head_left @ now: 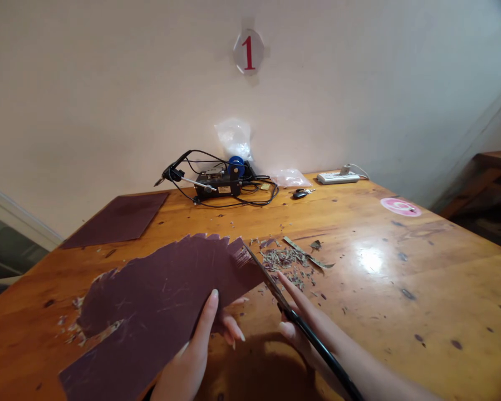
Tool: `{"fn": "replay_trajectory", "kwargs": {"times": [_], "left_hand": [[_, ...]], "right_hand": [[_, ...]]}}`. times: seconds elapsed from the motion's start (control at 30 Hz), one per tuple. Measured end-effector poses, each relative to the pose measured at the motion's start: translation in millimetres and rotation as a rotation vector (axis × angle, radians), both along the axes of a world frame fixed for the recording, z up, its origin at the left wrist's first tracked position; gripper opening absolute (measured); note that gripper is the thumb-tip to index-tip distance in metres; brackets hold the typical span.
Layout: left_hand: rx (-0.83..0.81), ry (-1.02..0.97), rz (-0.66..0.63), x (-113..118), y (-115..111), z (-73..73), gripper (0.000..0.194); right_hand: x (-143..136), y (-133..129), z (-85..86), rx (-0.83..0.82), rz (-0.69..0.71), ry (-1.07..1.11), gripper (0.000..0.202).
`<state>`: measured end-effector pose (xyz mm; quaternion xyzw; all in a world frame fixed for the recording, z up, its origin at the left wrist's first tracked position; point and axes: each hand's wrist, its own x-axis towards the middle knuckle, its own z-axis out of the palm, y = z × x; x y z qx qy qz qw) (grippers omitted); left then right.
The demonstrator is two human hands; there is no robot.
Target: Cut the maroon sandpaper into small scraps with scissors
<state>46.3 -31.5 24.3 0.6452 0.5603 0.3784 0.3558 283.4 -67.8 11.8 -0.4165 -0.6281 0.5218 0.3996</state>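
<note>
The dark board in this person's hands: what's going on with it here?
The left hand holds the dark board, thumb on top. The right hand holds a black-handled tool at the board's right edge. The board's far edge is ragged, and scraps lie on the table nearby.

1. Left hand [194,348] has the ragged-edged purple sheet [162,289] pinched, thumb on top, fingers underneath.
2. Right hand [328,328] is gripping a black-handled tool [313,332], its metal end right at the sheet's chewed-up edge.
3. Messy pile of scraps [281,259] just past that, on the wooden table [401,323].
4. Second purple sheet [121,220] lies back left.
5. Along the wall: cable-draped black device [217,186], white power strip [338,177].
</note>
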Motion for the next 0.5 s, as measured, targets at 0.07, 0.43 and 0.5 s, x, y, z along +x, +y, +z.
{"fn": "replay_trajectory", "kwargs": {"times": [0.07, 0.43, 0.5], "left_hand": [[0.003, 0.012, 0.017, -0.6, -0.1, 0.0, 0.060], [0.105, 0.099, 0.024, 3.4, -2.2, 10.8, 0.051], [0.098, 0.104, 0.037, 3.6, -2.2, 10.5, 0.052]], "right_hand": [[1.5, -0.3, 8.3, -0.076, -0.003, 0.024, 0.101], [8.3, -6.3, 24.0, -0.171, 0.059, -0.015, 0.112], [6.1, -5.5, 23.6, -0.172, 0.028, -0.053, 0.116]]}}
